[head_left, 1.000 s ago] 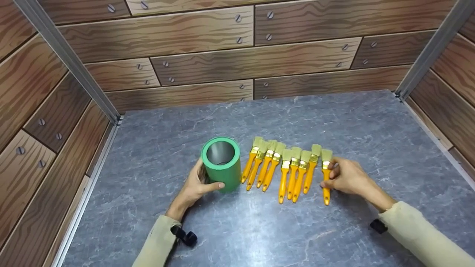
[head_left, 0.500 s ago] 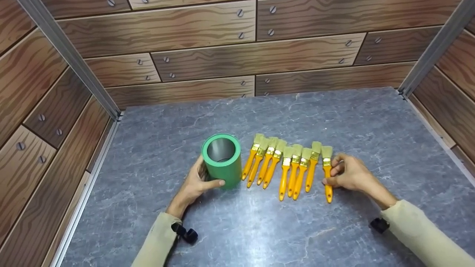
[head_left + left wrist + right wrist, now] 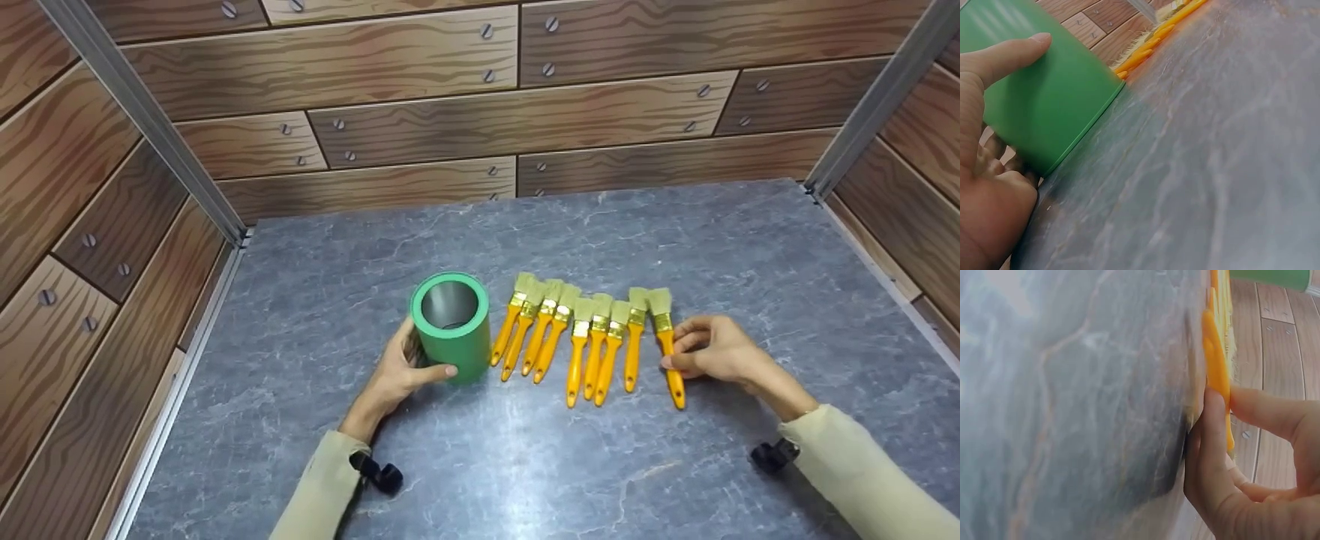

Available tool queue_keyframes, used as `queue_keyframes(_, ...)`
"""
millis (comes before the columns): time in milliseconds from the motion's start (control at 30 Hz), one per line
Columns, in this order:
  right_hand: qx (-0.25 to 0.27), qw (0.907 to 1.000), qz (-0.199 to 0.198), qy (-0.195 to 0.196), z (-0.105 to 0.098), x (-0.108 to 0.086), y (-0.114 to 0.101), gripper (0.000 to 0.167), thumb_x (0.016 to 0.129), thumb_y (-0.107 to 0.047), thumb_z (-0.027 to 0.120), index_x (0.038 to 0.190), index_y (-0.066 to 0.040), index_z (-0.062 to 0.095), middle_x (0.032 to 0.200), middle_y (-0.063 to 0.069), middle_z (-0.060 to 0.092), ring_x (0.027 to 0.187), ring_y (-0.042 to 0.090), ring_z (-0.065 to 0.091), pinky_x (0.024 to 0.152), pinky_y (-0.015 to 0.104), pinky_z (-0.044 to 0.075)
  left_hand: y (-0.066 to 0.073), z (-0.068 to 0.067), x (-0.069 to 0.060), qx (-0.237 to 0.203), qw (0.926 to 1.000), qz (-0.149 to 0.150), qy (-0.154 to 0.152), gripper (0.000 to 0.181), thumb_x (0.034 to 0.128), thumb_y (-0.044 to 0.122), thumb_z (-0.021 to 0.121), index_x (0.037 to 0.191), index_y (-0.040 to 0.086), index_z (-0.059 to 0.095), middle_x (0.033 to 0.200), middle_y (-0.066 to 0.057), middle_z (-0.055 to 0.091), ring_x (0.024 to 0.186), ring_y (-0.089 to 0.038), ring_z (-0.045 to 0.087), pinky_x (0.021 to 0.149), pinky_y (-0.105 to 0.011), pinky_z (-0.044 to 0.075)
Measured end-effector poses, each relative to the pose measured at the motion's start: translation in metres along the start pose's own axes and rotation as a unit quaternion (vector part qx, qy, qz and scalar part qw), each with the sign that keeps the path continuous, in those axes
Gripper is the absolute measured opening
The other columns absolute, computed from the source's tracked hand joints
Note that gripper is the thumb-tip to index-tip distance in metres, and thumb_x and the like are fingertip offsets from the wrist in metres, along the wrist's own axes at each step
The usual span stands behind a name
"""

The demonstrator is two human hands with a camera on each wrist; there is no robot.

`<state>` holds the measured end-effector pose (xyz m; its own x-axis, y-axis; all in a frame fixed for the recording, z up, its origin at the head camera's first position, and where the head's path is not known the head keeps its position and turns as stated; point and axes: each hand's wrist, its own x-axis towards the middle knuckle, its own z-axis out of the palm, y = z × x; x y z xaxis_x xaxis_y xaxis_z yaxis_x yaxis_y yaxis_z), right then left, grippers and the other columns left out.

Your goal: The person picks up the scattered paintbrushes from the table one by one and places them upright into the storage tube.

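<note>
My left hand (image 3: 394,375) holds a green cylindrical can (image 3: 457,352) that stands upright with its open top facing up. In the left wrist view the thumb lies along the can's side (image 3: 1055,107) and the other fingers go round behind it. To the right of the can lies a row of paintbrushes (image 3: 592,356) with orange handles and pale bristles pointing away from me. At the row's right end my right hand (image 3: 720,349) pinches the handle of the last paintbrush (image 3: 670,352) between thumb and fingers. That brush is tilted, its bristles close against its neighbour's.
The grey marbled tabletop (image 3: 360,262) stretches around the hands. Wood-patterned walls (image 3: 420,135) close it in at the back and both sides, with metal posts (image 3: 150,112) in the corners. A black wrist strap (image 3: 377,472) sits on each sleeve.
The rightmost paintbrush has turned: its handle end swung right and its bristles came nearer the neighbouring brush. My right hand shifted slightly right with it. The left hand and can stayed put.
</note>
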<state>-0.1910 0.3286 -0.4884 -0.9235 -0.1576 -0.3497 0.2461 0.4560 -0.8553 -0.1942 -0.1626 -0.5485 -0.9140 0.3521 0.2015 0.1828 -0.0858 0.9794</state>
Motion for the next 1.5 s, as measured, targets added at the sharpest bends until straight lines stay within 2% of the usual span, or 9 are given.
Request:
queue_keyframes(167, 0.014, 0.9998, -0.016, -0.002, -0.002, -0.004, -0.004, 0.054, 0.092, -0.002, 0.082, 0.133, 0.015, 0.052, 0.105, 0.010, 0.065, 0.084, 0.015, 0.074, 0.080, 0.034, 0.068, -0.001, 0.000, 0.001, 0.004, 1.0000, 0.000, 0.000, 0.108, 0.0824, 0.005, 0.093, 0.169, 0.027, 0.032, 0.169, -0.001, 0.042, 0.162, -0.021, 0.031, 0.136, -0.051, 0.020)
queue_keyframes(267, 0.016, 0.9989, -0.044, 0.001, -0.002, -0.007, -0.011, 0.051, 0.094, -0.002, 0.081, 0.133, 0.014, 0.053, 0.107, 0.013, 0.065, 0.086, 0.017, 0.074, 0.081, 0.036, 0.068, -0.001, -0.001, 0.001, 0.010, 0.9999, 0.000, -0.003, 0.108, 0.0830, 0.005, 0.092, 0.169, 0.027, 0.031, 0.169, -0.001, 0.042, 0.161, -0.022, 0.032, 0.135, -0.052, 0.019)
queue_keyframes(433, 0.034, 0.9943, -0.101, 0.002, 0.002, -0.011, -0.033, 0.052, 0.096, -0.003, 0.079, 0.137, 0.013, 0.051, 0.113, 0.015, 0.067, 0.090, 0.017, 0.076, 0.084, 0.039, 0.068, 0.000, -0.002, 0.001, 0.002, 1.0000, 0.004, 0.006, 0.107, 0.0807, 0.003, 0.093, 0.168, 0.026, 0.035, 0.167, -0.002, 0.046, 0.160, -0.022, 0.034, 0.135, -0.052, 0.020)
queue_keyframes(533, 0.053, 0.9904, -0.128, 0.004, 0.007, -0.014, -0.050, 0.053, 0.097, -0.001, 0.077, 0.140, 0.013, 0.050, 0.113, 0.014, 0.071, 0.093, 0.017, 0.078, 0.085, 0.039, 0.068, 0.000, 0.000, 0.001, 0.000, 1.0000, 0.002, 0.001, 0.108, 0.0810, 0.004, 0.093, 0.168, 0.026, 0.034, 0.168, -0.002, 0.044, 0.161, -0.021, 0.033, 0.135, -0.050, 0.020)
queue_keyframes(733, 0.065, 0.9807, -0.183, 0.017, 0.025, -0.014, -0.082, 0.044, 0.097, 0.005, 0.073, 0.137, 0.014, 0.055, 0.112, 0.016, 0.075, 0.095, 0.016, 0.078, 0.088, 0.038, 0.067, -0.002, 0.002, 0.003, -0.007, 1.0000, -0.001, 0.000, 0.108, 0.0801, 0.002, 0.093, 0.167, 0.025, 0.034, 0.167, -0.002, 0.046, 0.160, -0.021, 0.035, 0.135, -0.048, 0.022)
queue_keyframes(1000, 0.058, 0.9683, -0.241, 0.027, 0.049, -0.005, -0.118, 0.040, 0.098, 0.009, 0.068, 0.137, 0.013, 0.058, 0.118, 0.030, 0.072, 0.096, 0.014, 0.077, 0.087, 0.036, 0.067, -0.002, 0.000, 0.005, -0.003, 1.0000, -0.003, -0.001, 0.105, 0.0822, 0.004, 0.092, 0.167, 0.026, 0.034, 0.167, -0.002, 0.046, 0.160, -0.021, 0.035, 0.135, -0.047, 0.024)
queue_keyframes(1233, 0.080, 0.9570, -0.278, 0.021, 0.067, 0.004, -0.143, 0.033, 0.099, 0.007, 0.069, 0.132, 0.010, 0.063, 0.117, 0.029, 0.074, 0.095, 0.019, 0.079, 0.090, 0.042, 0.067, -0.002, 0.001, 0.004, -0.006, 1.0000, 0.003, 0.003, 0.104, 0.0819, 0.004, 0.093, 0.167, 0.028, 0.036, 0.166, -0.001, 0.047, 0.159, -0.018, 0.036, 0.134, -0.041, 0.026)
queue_keyframes(1500, 0.083, 0.9414, -0.326, 0.015, 0.094, 0.014, -0.171, 0.031, 0.096, 0.007, 0.072, 0.127, 0.008, 0.068, 0.114, 0.027, 0.076, 0.094, 0.022, 0.078, 0.088, 0.041, 0.067, -0.002, 0.000, 0.001, -0.002, 1.0000, 0.006, 0.002, 0.106, 0.0827, 0.004, 0.092, 0.167, 0.029, 0.034, 0.167, 0.000, 0.046, 0.159, -0.020, 0.036, 0.134, -0.047, 0.025)
